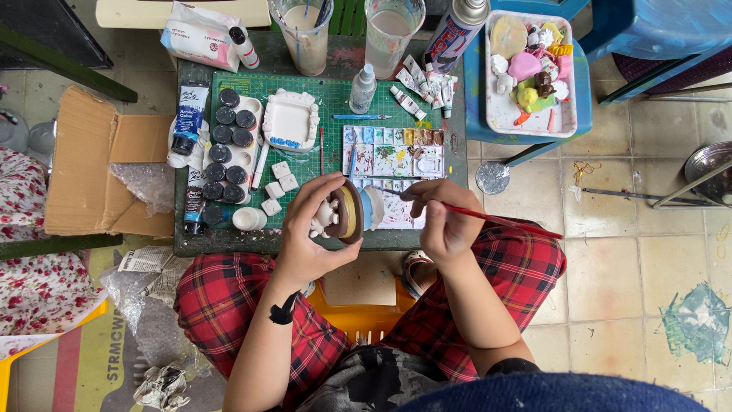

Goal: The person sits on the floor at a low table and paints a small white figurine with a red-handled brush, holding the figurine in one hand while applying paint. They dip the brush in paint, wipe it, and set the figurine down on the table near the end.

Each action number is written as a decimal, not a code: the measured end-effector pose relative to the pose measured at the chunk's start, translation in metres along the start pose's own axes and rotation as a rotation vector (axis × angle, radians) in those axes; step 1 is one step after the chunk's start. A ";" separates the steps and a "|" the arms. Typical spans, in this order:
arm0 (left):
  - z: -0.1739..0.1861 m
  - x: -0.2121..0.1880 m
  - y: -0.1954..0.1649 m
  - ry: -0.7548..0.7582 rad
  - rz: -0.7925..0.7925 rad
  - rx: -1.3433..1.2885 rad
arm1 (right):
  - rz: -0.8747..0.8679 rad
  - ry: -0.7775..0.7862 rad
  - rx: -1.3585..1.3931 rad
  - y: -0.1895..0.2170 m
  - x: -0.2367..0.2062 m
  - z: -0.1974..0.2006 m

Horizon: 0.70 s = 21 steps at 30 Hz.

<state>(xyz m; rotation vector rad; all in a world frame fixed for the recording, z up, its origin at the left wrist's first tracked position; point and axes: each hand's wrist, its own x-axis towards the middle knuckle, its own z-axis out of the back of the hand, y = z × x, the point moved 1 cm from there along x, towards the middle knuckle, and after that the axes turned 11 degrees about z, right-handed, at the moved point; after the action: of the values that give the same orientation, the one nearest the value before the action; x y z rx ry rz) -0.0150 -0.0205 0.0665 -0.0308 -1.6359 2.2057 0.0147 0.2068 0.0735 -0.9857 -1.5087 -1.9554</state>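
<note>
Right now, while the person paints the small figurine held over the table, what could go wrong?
1. The left hand holds the small brown and cream clay figurine in the air above the green cutting mat; if the grip slips, it could drop and chip.
2. The right hand works a red-handled paintbrush close to those fingers, so paint may smear onto them.
3. Two clear plastic cups of cloudy water stand at the far table edge; a reaching arm could tip them.
</note>
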 end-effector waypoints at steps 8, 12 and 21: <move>-0.003 0.001 0.008 -0.037 0.035 -0.060 | -0.174 -0.233 0.081 -0.010 -0.005 0.013; -0.003 0.001 0.007 -0.040 0.022 -0.059 | -0.226 -0.241 0.115 -0.012 -0.004 0.015; -0.004 -0.001 0.003 -0.046 0.000 0.182 | -0.320 0.125 -0.039 -0.014 0.008 0.022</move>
<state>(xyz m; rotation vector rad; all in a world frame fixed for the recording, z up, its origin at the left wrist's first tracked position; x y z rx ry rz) -0.0138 -0.0182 0.0618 0.0705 -1.4509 2.3620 0.0052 0.2322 0.0743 -0.6528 -1.6423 -2.2260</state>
